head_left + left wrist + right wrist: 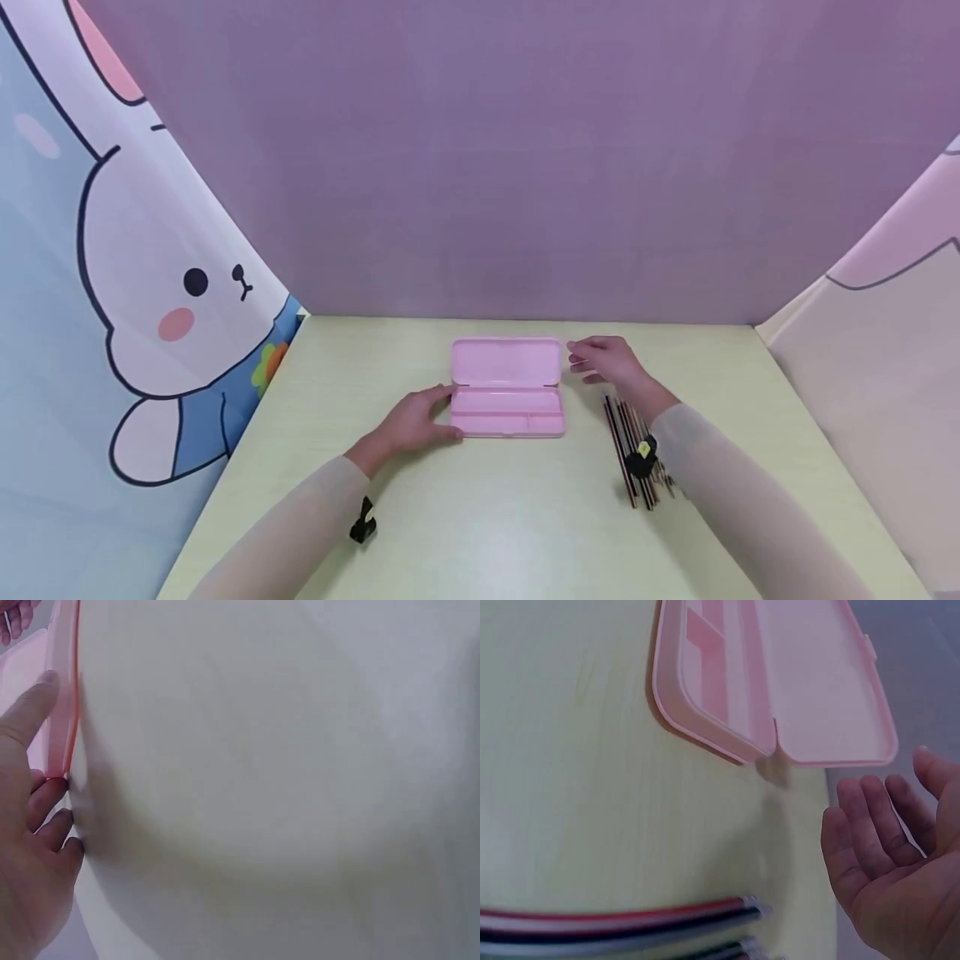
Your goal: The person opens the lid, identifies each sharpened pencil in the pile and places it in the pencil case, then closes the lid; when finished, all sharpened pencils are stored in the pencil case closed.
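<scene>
A pink pencil case (480,402) lies unfolded on the table, its lid (506,361) laid back and its divided tray bare. My left hand (412,423) holds the left end of the case, thumb at the front corner and fingers along the side. In the left wrist view, the thumb (34,709) lies against the case's wall. My right hand (611,362) hovers just right of the lid with fingers loosely extended and nothing in them; a gap to the lid shows in the right wrist view. Below the right wrist lies a bundle of pencils (621,450), partly hidden by the forearm.
The pale table (502,517) ends at a purple backdrop (525,167). A rabbit-printed cloth (150,317) hangs on the left, and another cloth (877,375) on the right. Small black wrist devices are strapped to both sleeves.
</scene>
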The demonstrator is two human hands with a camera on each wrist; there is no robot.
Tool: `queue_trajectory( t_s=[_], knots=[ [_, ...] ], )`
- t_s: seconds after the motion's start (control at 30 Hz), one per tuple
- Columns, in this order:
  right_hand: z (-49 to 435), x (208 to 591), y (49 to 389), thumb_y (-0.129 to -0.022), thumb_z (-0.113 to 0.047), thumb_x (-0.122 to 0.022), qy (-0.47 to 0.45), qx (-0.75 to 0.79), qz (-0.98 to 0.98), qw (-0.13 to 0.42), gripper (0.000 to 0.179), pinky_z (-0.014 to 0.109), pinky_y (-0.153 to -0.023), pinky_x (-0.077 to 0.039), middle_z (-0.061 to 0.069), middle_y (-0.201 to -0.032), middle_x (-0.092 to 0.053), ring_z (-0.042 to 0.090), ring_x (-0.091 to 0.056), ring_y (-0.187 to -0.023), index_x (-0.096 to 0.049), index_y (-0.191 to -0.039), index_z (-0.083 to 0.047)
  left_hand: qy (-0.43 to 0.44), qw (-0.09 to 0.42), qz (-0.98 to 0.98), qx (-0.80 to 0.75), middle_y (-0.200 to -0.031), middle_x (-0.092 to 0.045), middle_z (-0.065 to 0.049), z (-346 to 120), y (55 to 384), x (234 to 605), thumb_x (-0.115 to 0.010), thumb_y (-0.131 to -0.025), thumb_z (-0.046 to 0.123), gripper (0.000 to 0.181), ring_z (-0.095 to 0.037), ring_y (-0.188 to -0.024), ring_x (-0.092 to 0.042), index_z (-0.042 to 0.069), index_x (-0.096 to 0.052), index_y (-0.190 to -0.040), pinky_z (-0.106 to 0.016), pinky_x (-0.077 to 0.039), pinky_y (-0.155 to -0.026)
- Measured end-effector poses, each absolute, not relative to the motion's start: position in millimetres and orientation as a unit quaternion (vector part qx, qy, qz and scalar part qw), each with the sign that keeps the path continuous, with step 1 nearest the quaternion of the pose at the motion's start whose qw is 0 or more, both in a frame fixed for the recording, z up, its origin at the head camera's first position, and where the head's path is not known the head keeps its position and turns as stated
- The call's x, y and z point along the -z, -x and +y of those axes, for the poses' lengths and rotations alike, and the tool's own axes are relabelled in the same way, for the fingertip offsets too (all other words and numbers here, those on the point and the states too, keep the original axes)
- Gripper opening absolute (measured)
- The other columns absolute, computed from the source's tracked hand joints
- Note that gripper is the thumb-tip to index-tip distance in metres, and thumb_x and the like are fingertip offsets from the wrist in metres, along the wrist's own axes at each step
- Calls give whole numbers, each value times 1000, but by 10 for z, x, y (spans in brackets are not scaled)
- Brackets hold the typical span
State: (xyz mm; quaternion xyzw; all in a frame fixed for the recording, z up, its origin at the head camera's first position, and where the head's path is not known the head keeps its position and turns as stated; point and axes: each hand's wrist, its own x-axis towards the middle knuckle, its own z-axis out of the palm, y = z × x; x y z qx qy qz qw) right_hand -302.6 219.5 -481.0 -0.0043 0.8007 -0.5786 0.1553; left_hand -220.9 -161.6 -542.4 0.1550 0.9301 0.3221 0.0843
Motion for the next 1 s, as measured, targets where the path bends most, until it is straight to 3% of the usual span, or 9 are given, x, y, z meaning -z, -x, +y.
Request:
queue_trajectory(
  t_s=[0.27,0.5,1.0],
  knots=[
    [2663,4579,2881,-102,-42,-63,53,535,830,151,59,53,-98,-58,28,-137,-60,39,-65,-122,-56,-142,2,-160,77,935,-308,-153,-55,-5,-1586,2236,5421,-87,-77,51,94,-30,-143,-48,18,-47,-155,-51,-41,-118],
    [3186,4598,2687,-104,-35,-63,47,513,845,147,58,56,-97,-58,30,-142,-56,44,-62,-124,-53,-143,6,-147,71,942,-292,-152,-56,-8,-1532,2216,5386,-86,-77,53,94,-33,-141,-51,19,-46,-156,-55,-40,-118],
    [3729,4940,2393,-101,-15,-64,10,475,865,163,49,47,-81,-64,32,-131,-63,31,-71,-106,-51,-139,13,-126,77,940,-307,-154,-53,-9,-1495,2238,5404,-87,-77,51,95,-34,-142,-49,22,-45,-156,-56,-41,-117]
  ],
)
